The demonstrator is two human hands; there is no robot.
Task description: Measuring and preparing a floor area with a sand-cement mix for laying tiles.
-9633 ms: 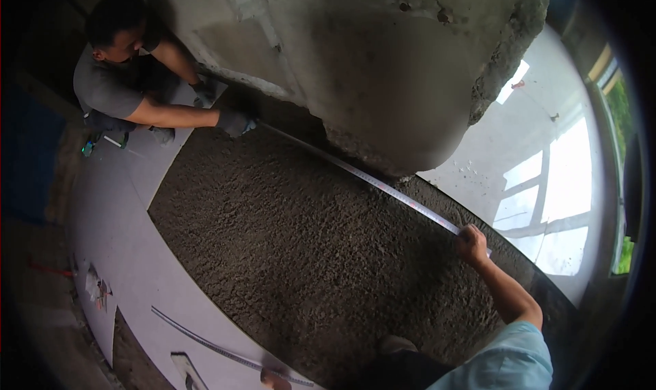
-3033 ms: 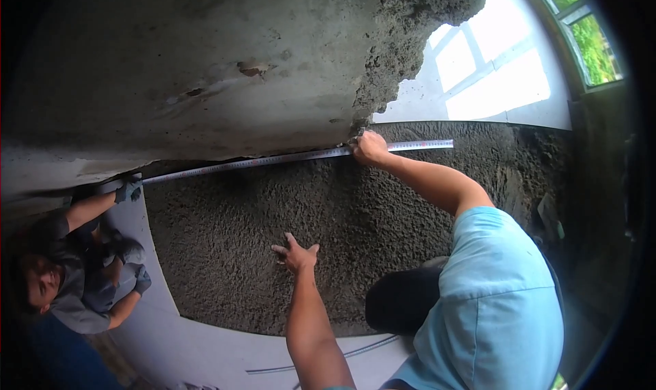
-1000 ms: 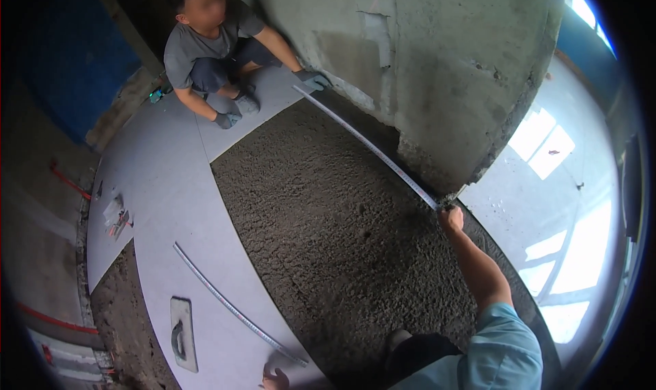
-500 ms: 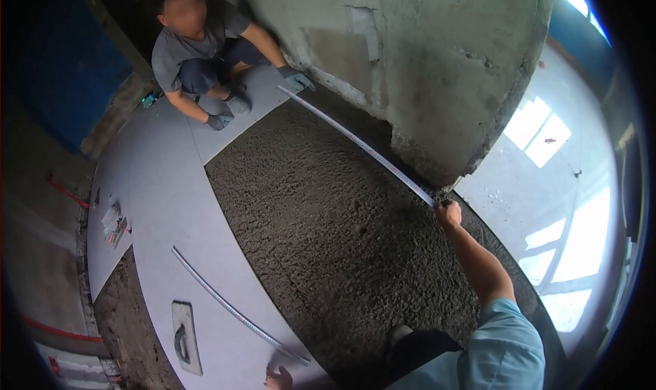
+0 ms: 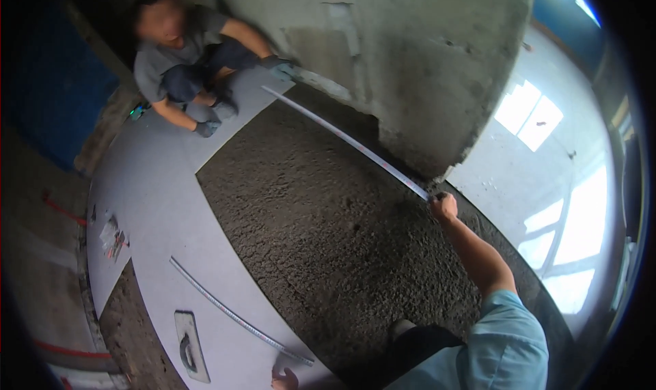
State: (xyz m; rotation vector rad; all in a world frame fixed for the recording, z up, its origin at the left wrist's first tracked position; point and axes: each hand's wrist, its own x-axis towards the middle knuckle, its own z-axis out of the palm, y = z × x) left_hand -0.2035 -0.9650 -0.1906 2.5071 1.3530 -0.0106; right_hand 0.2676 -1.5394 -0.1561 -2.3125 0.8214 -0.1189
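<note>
My right hand [image 5: 444, 206] is closed around the near end of a pale tape measure [image 5: 348, 140]. Its straight blade runs away to the far left, over dark, rough mortar [image 5: 307, 205], and ends close to the grey tile edge near a co-worker. Low in the picture, my left hand [image 5: 285, 380] is partly cut off by the lower edge, its visible fingers apart and holding nothing. Just beyond it, a separate curved measuring strip [image 5: 236, 316] lies on the grey tile [image 5: 171, 219]. A trowel with a flat plate and dark handle [image 5: 191, 347] rests left of that strip.
A crouching co-worker [image 5: 160, 72] in grey wears gloves at the far left. A rough concrete wall [image 5: 417, 69] stands beyond the mortar. Glossy tiles [image 5: 506, 164] reflect windows at right. Small tile tools and a plastic bag [image 5: 113, 236] lie at left.
The view has shifted slightly, so most things sit a little farther left. My right hand and the tape measure have moved slightly farther away over the mortar; my left hand stays low.
</note>
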